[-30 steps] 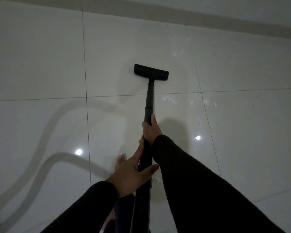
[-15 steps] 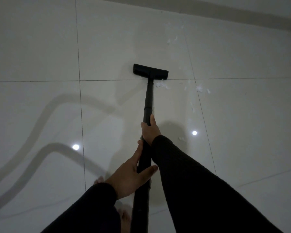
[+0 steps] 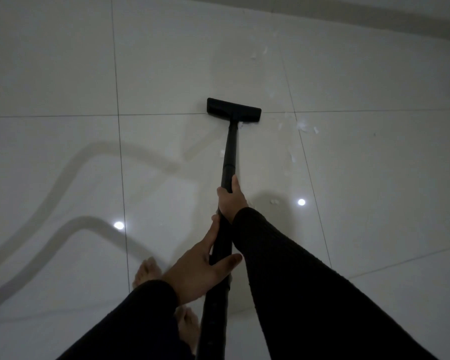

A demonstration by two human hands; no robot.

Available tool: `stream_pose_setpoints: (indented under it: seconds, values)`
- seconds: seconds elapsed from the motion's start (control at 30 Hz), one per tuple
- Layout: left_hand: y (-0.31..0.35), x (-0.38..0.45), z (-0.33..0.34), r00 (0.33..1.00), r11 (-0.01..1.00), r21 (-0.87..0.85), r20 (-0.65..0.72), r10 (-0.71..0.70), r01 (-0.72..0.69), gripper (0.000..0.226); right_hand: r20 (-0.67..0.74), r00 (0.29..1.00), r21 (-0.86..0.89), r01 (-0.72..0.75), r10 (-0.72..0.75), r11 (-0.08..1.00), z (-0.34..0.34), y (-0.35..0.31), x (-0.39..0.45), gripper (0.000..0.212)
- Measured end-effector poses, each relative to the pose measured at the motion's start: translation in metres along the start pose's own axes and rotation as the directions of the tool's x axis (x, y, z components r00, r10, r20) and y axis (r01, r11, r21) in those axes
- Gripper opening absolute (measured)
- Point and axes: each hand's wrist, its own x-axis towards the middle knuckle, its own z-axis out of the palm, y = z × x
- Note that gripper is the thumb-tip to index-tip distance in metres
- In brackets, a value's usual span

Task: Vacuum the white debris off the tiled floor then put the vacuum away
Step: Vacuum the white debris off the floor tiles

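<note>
Wand [image 3: 229, 157] looked rigid, light; left hand [image 3: 202, 271] gripped low, right hand [image 3: 230, 200] wrapped mid-tube | debris [image 3: 302, 126] flimsy; floor [image 3: 63, 74] glossy

No readable text, labels, brands or numbers anywhere — the vacuum wand [image 3: 229, 152] and its floor head [image 3: 233, 110] are plain black, and the tiled floor [image 3: 63, 61] around them carries no markings.

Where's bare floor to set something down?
Left of the wand, beyond the grout line: bare tiles. Far right tile too. Crowded: debris right of the nozzle; feet by the hands.
</note>
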Motion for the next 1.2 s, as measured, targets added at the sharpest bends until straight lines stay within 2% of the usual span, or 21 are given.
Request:
stream_pose_setpoints:
  seconds: [0.07,0.53,1.0,1.2]
  values:
    - [-0.002,0.000,0.004,1.000,0.999,0.044,-0.011,-0.008,0.008,0.083,-0.003,1.000,0.011,-0.003,0.003,1.000,-0.001,0.008,0.000,0.066]
    - [-0.019,-0.026,0.027,1.000,0.998,-0.059,0.019,-0.018,0.019,0.087,-0.010,1.000,0.078,-0.011,0.011,0.997,0.006,0.038,-0.023,0.065]
    - [-0.030,-0.058,0.042,0.999,0.997,-0.055,0.019,-0.050,0.051,0.086,0.047,0.997,0.072,-0.063,0.060,0.995,0.018,0.056,-0.055,0.066]
    - [-0.035,-0.073,0.045,0.998,0.997,-0.056,0.028,-0.050,0.051,0.087,0.027,0.997,0.101,-0.076,0.073,0.992,0.025,0.064,-0.071,0.065]
